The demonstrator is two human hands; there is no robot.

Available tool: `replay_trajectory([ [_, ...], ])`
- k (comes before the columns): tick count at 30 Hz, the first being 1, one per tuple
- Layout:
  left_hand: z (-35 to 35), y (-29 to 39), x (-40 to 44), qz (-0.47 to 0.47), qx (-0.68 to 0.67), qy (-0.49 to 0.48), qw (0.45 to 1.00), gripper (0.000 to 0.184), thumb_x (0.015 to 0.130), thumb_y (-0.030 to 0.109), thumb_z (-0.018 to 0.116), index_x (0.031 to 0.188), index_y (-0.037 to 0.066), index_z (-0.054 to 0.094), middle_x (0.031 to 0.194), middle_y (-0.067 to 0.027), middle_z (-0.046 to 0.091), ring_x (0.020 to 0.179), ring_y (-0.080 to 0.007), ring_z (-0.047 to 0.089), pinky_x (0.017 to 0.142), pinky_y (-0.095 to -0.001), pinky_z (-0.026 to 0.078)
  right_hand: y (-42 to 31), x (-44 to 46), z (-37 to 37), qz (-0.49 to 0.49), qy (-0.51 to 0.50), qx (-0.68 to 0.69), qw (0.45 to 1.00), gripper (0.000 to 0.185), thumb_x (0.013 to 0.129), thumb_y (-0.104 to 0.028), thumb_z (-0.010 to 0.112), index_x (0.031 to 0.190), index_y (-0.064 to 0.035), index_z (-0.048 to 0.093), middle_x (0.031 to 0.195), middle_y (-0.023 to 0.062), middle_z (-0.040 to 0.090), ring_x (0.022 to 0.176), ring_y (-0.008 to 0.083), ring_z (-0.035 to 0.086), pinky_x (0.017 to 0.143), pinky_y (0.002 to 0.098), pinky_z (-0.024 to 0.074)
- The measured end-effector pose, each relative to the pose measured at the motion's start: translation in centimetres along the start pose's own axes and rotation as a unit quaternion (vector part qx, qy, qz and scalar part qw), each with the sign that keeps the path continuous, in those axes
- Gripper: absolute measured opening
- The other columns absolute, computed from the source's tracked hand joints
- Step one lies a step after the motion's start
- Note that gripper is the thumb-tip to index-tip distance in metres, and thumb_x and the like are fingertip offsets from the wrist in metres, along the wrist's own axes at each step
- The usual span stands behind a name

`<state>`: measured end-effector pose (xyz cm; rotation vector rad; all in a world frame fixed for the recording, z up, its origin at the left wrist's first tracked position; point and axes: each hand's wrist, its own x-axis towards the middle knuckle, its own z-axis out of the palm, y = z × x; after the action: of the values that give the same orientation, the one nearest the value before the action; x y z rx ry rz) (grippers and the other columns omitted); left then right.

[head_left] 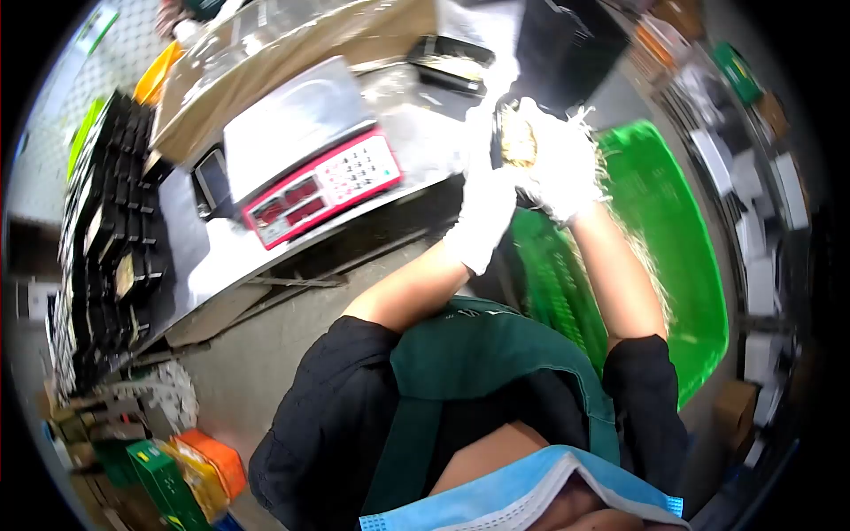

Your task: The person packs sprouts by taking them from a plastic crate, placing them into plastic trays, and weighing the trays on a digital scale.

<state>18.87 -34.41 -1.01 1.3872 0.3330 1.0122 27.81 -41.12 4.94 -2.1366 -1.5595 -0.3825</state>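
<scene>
My left hand [485,208], in a white glove, is closed on the side of a small black tray [498,137]. Pale yellow, stringy strands, like sprouts [521,143], lie in the tray between my hands. My right hand [565,173], also gloved in white, is bent over these strands, and loose ends stick out past its outer side. Glare washes out both gloves, so finger detail is hard to see. Below the right forearm, a big green crate [686,265] has more pale strands along its inside. Another black tray [450,66] holding similar strands sits on the table beyond.
A red-trimmed digital scale [323,181] stands on the metal table [208,265] at left. Beside it lies a dark phone-like device [212,181]. Stacked black trays [115,230] line the table's far left. A cardboard box [257,66] stands behind the scale; shelving [753,221] runs along the right.
</scene>
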Motion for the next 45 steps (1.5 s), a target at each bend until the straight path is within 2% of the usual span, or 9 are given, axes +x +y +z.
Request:
replay_trajectory([
  [6,-19.4,1.7,8.6,-0.048,-0.209,0.186,0.959,0.085,0.069,-0.009,0.047,0.146,0.003,0.015,0.145,-0.0163,0.028,0.127,-0.0265,0.037,0.101,-0.0311,0.037,-15.0,15.2,9.4,-0.118,-0.016,-0.008,0.993,0.077,0.069,-0.052,0.065,0.128,-0.0057,0.046,0.103,0.0174,0.062,0.094,0.0340,0.060,0.084,0.0452,0.0448],
  [11,-29.0,0.7,10.7,-0.044,-0.016,0.328,0.944,0.050,0.076,0.001,0.055,0.125,-0.007,0.044,0.112,-0.0129,0.054,0.095,-0.0205,0.055,0.081,-0.0292,0.048,-22.5,20.7,14.1,-0.145,-0.109,0.009,0.983,0.057,0.076,-0.041,0.061,0.114,0.0010,0.053,0.096,0.0170,0.064,0.090,0.0326,0.062,0.078,0.0434,0.0477],
  [16,-32.2,4.9,11.3,-0.023,0.201,0.204,0.958,0.052,0.082,0.004,0.051,0.133,-0.003,0.039,0.130,-0.0179,0.047,0.120,-0.0283,0.045,0.104,-0.0338,0.033,-24.5,23.1,19.1,-0.177,-0.312,0.049,0.932,0.045,0.080,-0.037,0.056,0.112,-0.0069,0.061,0.106,0.0128,0.065,0.089,0.0281,0.063,0.077,0.0376,0.0494],
  [20,-32.5,5.1,13.3,0.214,0.581,0.131,0.774,0.051,0.086,0.009,0.054,0.133,-0.005,0.040,0.116,-0.0176,0.055,0.104,-0.0283,0.052,0.091,-0.0354,0.041,-22.0,23.8,19.7,-0.218,-0.298,0.235,0.899,0.055,0.078,-0.046,0.059,0.118,-0.0096,0.056,0.108,0.0139,0.062,0.100,0.0262,0.059,0.085,0.0362,0.0459],
  [24,-30.3,7.6,13.3,0.126,0.535,0.007,0.835,0.074,0.079,0.030,0.066,0.137,-0.003,0.035,0.111,-0.0165,0.057,0.100,-0.0285,0.053,0.087,-0.0390,0.040,-18.1,26.2,20.1,-0.342,-0.275,0.061,0.896,0.091,0.053,-0.057,0.077,0.126,-0.0097,0.049,0.123,0.0157,0.055,0.114,0.0292,0.052,0.094,0.0380,0.0414],
  [28,-30.6,6.2,13.6,0.141,0.540,-0.056,0.828,0.085,0.072,0.041,0.072,0.137,-0.001,0.037,0.107,-0.0168,0.059,0.096,-0.0311,0.056,0.087,-0.0405,0.042,-12.4,27.5,16.4,-0.413,-0.350,0.029,0.840,0.068,0.076,-0.038,0.065,0.131,-0.0023,0.045,0.126,0.0191,0.053,0.115,0.0335,0.051,0.098,0.0373,0.0391],
  [35,-30.4,4.9,14.7,0.036,0.483,-0.059,0.873,0.068,0.069,0.041,0.075,0.120,0.002,0.054,0.098,-0.0148,0.062,0.095,-0.0313,0.057,0.082,-0.0405,0.045,-8.7,25.0,15.5,-0.245,-0.408,0.261,0.840,0.075,0.078,-0.015,0.071,0.141,-0.0034,0.033,0.134,0.0154,0.046,0.126,0.0236,0.042,0.106,0.0338,0.0319],
  [42,-30.2,5.5,15.1,0.089,0.552,-0.069,0.826,0.065,0.066,0.038,0.078,0.114,0.000,0.057,0.098,-0.0166,0.063,0.089,-0.0306,0.062,0.080,-0.0364,0.049,-2.1,25.0,15.0,0.094,-0.324,0.515,0.788,0.026,0.084,-0.005,0.062,0.109,0.0017,0.064,0.102,0.0087,0.064,0.084,0.0119,0.060,0.070,0.0217,0.0475],
  [45,-30.1,7.3,16.1,-0.017,0.518,-0.152,0.842,0.064,0.065,0.034,0.079,0.114,0.000,0.056,0.104,-0.0189,0.061,0.094,-0.0310,0.060,0.084,-0.0361,0.048,7.1,24.7,13.7,0.158,-0.146,0.429,0.877,0.026,0.086,-0.020,0.065,0.104,-0.0013,0.066,0.082,0.0016,0.066,0.063,0.0070,0.056,0.059,0.0184,0.0443],
])
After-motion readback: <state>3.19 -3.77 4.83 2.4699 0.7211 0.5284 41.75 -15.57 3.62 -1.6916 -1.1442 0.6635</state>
